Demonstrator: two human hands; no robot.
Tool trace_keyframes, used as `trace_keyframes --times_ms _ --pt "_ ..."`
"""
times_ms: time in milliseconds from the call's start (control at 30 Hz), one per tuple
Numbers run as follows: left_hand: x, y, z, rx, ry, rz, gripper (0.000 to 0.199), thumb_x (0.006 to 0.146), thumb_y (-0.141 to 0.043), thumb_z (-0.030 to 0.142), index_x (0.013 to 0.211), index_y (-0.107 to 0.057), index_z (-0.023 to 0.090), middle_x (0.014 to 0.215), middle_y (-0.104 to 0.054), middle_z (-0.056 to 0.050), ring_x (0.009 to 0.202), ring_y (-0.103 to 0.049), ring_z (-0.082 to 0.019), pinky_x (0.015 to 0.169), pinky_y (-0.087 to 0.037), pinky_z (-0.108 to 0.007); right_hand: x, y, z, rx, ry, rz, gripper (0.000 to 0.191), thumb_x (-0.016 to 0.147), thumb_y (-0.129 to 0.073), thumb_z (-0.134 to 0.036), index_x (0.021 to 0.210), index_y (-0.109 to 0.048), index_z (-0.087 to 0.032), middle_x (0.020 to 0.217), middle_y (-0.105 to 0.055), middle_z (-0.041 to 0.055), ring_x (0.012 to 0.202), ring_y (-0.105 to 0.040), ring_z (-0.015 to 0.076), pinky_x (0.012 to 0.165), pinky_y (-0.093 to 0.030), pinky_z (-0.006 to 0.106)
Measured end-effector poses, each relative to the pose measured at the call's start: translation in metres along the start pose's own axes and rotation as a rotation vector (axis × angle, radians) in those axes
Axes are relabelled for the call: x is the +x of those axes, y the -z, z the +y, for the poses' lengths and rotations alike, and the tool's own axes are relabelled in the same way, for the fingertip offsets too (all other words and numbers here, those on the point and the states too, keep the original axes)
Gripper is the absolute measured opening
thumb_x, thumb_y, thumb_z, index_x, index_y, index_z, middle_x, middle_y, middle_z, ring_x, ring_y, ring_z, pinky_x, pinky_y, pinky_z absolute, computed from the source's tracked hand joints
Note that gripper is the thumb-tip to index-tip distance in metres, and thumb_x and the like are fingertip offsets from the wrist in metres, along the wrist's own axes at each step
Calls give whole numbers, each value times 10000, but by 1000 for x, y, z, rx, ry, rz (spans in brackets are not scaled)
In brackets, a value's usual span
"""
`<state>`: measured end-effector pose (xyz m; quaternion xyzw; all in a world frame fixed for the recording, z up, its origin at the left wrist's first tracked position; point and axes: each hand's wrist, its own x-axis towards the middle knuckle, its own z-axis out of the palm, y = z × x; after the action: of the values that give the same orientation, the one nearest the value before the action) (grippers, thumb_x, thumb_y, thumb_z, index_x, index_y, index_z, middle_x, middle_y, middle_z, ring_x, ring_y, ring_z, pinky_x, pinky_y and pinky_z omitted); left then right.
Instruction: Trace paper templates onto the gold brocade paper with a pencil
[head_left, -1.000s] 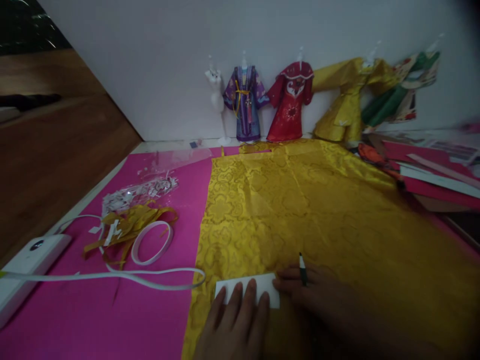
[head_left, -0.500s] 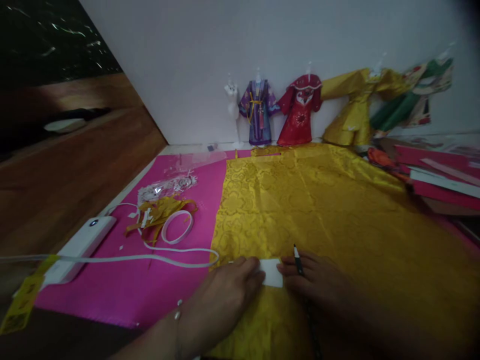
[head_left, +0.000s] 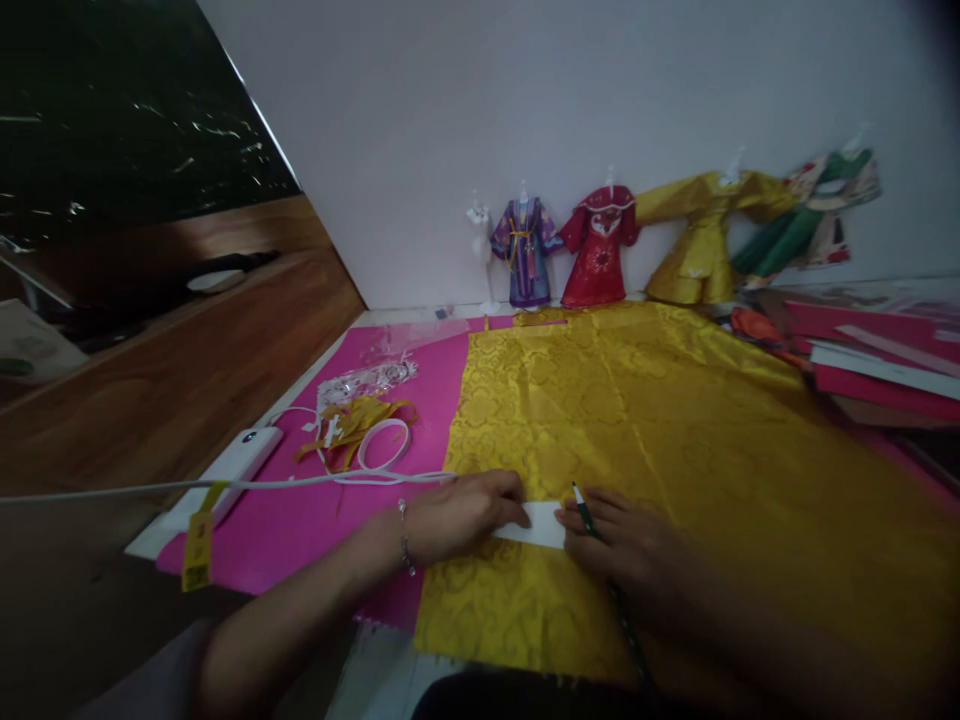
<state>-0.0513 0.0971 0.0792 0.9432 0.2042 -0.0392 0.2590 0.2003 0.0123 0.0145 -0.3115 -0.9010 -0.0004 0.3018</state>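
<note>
A small white strip (head_left: 544, 524) lies on the patterned yellow fabric (head_left: 555, 400). My left hand (head_left: 472, 508), wearing a bracelet, presses on the strip's left part with bent fingers. At the strip's right end rests my right hand (head_left: 626, 535), holding a dark pen (head_left: 582, 508) between its fingers, white tip pointing up and left. The lower part of that hand is dim and blurred.
Left on the pink sheet (head_left: 300, 530) are a white ring (head_left: 384, 445), yellow scraps (head_left: 356, 420), a cable (head_left: 300, 483) and a power strip (head_left: 229, 475). Small dressed forms, one a red dress (head_left: 598, 250), stand along the wall. Papers (head_left: 877, 365) lie right.
The camera view has shifted, showing more of the near fabric edge and left arm. My left hand has moved a little left along the strip, exposing more of it. My right hand still holds the pen.
</note>
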Motion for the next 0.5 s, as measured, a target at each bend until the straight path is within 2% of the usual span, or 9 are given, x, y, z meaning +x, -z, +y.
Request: trace_keyframes --times_ms 167,333,500 --pt "1 -3 -14 -39 -49 -7 398 866 -564 37 1175 -672 264 1174 -595 -42 1039 -590 -167 871 -476 -269 0 -2 1 12 -4 -10 283 968 -414 -67 971 -678 -169 1107 -750 112 1023 -697 234 1037 -508 482" --pt "2 -3 -21 -75 -72 -21 422 826 -659 102 1206 -671 286 1176 -576 -37 1021 -570 -166 843 -470 -266 4 10 -2 64 -139 -143 348 912 -438 -51 1159 -645 -182 1094 -738 99 1015 -680 229 1057 -476 490" --pt "5 -6 -28 -121 -65 -23 339 873 -612 141 1182 -659 272 1135 -582 -33 982 -559 -156 840 -482 -275 10 23 -6 151 -244 -233 345 896 -490 -77 1166 -648 -222 1053 -729 69 1014 -669 230 1059 -455 479"
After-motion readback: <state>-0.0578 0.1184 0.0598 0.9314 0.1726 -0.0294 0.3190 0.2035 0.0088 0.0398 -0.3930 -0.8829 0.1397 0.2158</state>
